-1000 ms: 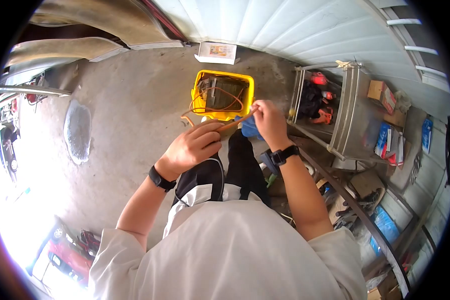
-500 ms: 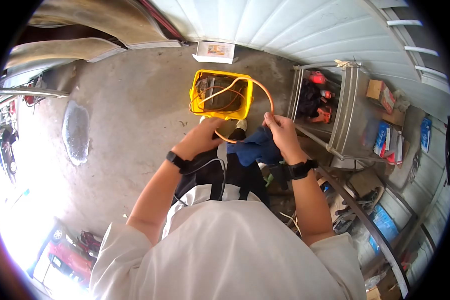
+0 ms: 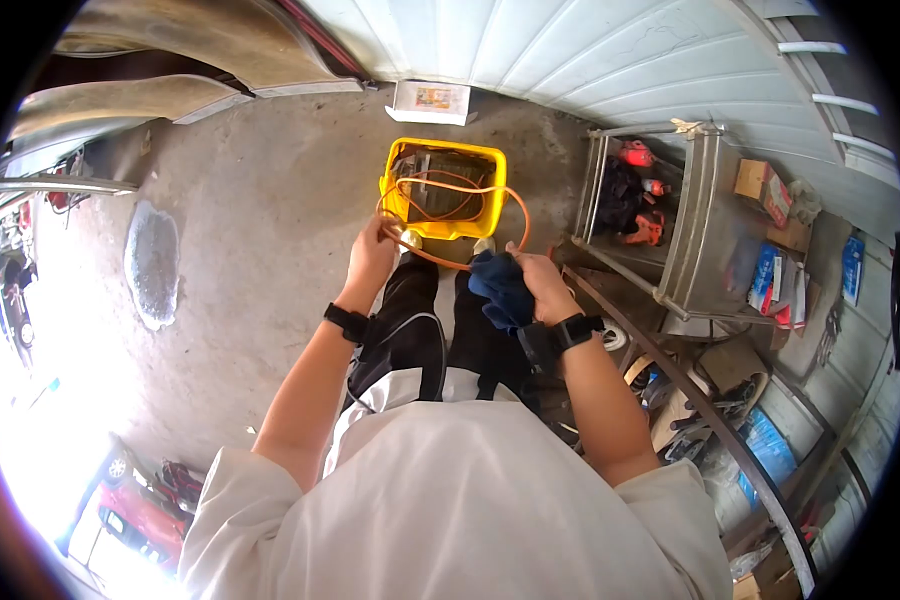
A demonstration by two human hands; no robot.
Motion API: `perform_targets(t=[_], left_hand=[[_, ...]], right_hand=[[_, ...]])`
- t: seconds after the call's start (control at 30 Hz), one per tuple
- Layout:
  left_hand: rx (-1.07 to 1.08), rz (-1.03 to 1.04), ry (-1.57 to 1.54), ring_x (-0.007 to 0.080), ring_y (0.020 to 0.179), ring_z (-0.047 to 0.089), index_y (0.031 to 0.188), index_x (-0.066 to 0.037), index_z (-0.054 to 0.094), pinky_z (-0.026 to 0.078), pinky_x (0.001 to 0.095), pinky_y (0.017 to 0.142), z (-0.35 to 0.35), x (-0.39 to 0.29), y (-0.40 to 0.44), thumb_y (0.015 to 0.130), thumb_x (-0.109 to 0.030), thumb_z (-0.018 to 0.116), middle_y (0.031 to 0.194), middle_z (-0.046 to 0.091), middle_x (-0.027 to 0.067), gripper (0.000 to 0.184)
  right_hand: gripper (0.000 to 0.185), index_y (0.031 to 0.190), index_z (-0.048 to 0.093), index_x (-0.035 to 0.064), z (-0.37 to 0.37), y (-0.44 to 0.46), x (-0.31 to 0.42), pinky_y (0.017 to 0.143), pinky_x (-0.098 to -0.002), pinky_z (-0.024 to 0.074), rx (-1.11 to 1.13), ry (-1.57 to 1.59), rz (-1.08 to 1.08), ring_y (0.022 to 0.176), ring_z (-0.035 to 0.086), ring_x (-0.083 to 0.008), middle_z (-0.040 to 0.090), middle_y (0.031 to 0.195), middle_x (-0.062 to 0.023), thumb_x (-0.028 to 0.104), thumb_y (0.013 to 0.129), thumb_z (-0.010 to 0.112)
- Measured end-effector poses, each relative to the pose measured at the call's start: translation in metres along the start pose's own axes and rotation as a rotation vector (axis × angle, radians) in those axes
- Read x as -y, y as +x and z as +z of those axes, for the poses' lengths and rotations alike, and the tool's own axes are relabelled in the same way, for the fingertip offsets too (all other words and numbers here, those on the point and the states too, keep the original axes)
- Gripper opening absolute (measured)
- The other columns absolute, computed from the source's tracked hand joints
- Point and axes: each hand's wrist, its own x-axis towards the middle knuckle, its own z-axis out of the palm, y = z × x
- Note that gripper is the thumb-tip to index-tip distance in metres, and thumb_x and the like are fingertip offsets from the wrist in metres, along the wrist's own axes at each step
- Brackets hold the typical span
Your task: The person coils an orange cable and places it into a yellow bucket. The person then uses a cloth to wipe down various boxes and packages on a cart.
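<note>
An orange hose or cable (image 3: 526,217) loops out of the yellow bucket (image 3: 502,200) and runs between my two hands. My left hand (image 3: 372,256) is closed on it beside the bucket's near left corner. My right hand (image 3: 543,284) grips a bunched dark blue cloth (image 3: 501,288), and the orange line meets the cloth there; how tightly the cloth wraps it is hidden. More loops of the line lie inside the bucket, over a dark, blocky object (image 3: 440,166) that I cannot make out.
To the right is a metal frame cart (image 3: 677,225) with red items and dark fabric inside. Cardboard boxes (image 3: 760,187) sit beyond it. A metal rail (image 3: 690,390) slants past my right arm. A white box (image 3: 430,102) lies behind the bucket, near the wall.
My left hand has moved up and left along the orange line, towards the bucket. My right hand has come down and left with the cloth, which is now more bunched. The loop has sunk lower.
</note>
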Motion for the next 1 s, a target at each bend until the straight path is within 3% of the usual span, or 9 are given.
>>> perform_targets(t=[0.17, 0.3, 0.5, 0.53, 0.67, 0.77, 0.8, 0.9, 1.0], left_hand=[[-0.052, -0.063, -0.477, 0.0175, 0.091, 0.063, 0.111, 0.006, 0.059, 0.055, 0.0336, 0.083, -0.006, -0.038, 0.001, 0.087, -0.004, 0.045, 0.098, 0.061, 0.008, 0.03], [0.04, -0.031, -0.71, 0.016, 0.091, 0.064, 0.111, 0.006, 0.06, 0.056, 0.0315, 0.08, -0.01, -0.047, 0.005, 0.085, 0.0, 0.054, 0.099, 0.062, 0.0091, 0.027], [0.091, 0.373, 0.229, 0.0218, 0.082, 0.066, 0.105, -0.004, 0.064, 0.054, 0.0337, 0.07, -0.014, -0.072, 0.002, 0.088, 0.0, 0.054, 0.098, 0.065, 0.0069, 0.02], [0.123, 0.465, 0.316, 0.0237, 0.082, 0.065, 0.104, -0.005, 0.064, 0.054, 0.034, 0.071, -0.014, -0.071, 0.001, 0.086, 0.0, 0.055, 0.099, 0.065, 0.0065, 0.021], [0.343, 0.744, 0.599, 0.0283, 0.087, 0.063, 0.1, -0.006, 0.061, 0.053, 0.0374, 0.074, -0.006, -0.069, -0.005, 0.083, -0.003, 0.055, 0.1, 0.062, 0.0083, 0.018], [0.452, 0.813, 0.716, 0.0277, 0.091, 0.062, 0.102, -0.007, 0.061, 0.053, 0.0373, 0.074, 0.001, -0.069, -0.013, 0.08, -0.004, 0.056, 0.099, 0.061, 0.0072, 0.023], [0.463, 0.829, 0.735, 0.0277, 0.091, 0.062, 0.102, -0.007, 0.061, 0.053, 0.0373, 0.074, 0.005, -0.062, -0.012, 0.08, -0.004, 0.055, 0.099, 0.061, 0.0075, 0.023], [0.416, 0.883, 0.762, 0.0272, 0.09, 0.062, 0.095, -0.006, 0.057, 0.053, 0.038, 0.074, 0.01, -0.05, -0.003, 0.08, -0.006, 0.054, 0.097, 0.059, 0.0083, 0.015], [0.353, 0.878, 0.778, 0.0264, 0.09, 0.061, 0.091, -0.006, 0.054, 0.053, 0.0376, 0.073, 0.016, -0.033, 0.02, 0.08, -0.007, 0.054, 0.096, 0.057, 0.0079, 0.011]], right_hand=[[0.043, 0.092, 0.063, -0.0063, 0.003, 0.02, -0.032, 0.078, -0.0314, 0.0476, -0.251, -0.587, -0.262, 0.085, 0.063, -0.0185, 0.068, 0.085, -0.0127, 0.036, 0.087, 0.067], [0.036, 0.097, 0.063, -0.0011, -0.005, 0.018, -0.034, 0.071, -0.0355, 0.0501, -0.087, -0.768, -0.351, 0.075, 0.065, -0.0248, 0.067, 0.08, -0.0134, 0.033, 0.085, 0.067], [0.033, 0.115, 0.056, 0.006, 0.017, -0.034, 0.014, 0.06, -0.0407, 0.049, -0.317, -0.918, -0.747, 0.067, 0.063, -0.0298, 0.065, 0.075, -0.0103, 0.023, 0.087, 0.063], [0.05, 0.131, 0.046, 0.0103, 0.016, -0.039, 0.018, 0.058, -0.0398, 0.0491, -0.266, -0.99, -0.896, 0.066, 0.062, -0.0318, 0.062, 0.077, -0.012, 0.02, 0.085, 0.064], [0.07, 0.146, 0.031, 0.0148, 0.03, -0.043, 0.036, 0.051, -0.0365, 0.0492, -0.208, -1.403, -1.062, 0.061, 0.061, -0.0297, 0.056, 0.089, -0.012, 0.017, 0.084, 0.064], [0.068, 0.146, 0.03, 0.0136, 0.032, -0.02, 0.034, 0.05, -0.0366, 0.0489, -0.216, -1.614, -1.033, 0.057, 0.061, -0.0269, 0.057, 0.089, -0.0109, 0.015, 0.086, 0.061], [0.046, 0.132, 0.048, 0.0088, 0.03, -0.011, 0.032, 0.049, -0.0358, 0.0494, -0.25, -1.646, -1.05, 0.057, 0.062, -0.0254, 0.058, 0.087, -0.0115, 0.015, 0.088, 0.058], [0.018, 0.102, 0.061, 0.005, 0.001, 0.05, 0.006, 0.051, -0.0373, 0.0506, -0.299, -1.715, -0.953, 0.061, 0.064, -0.0273, 0.059, 0.085, -0.013, 0.016, 0.088, 0.057], [0.017, 0.082, 0.06, 0.0041, -0.017, 0.079, -0.006, 0.055, -0.0399, 0.0518, -0.308, -1.601, -0.919, 0.066, 0.065, -0.0296, 0.06, 0.083, -0.0139, 0.019, 0.089, 0.056]])
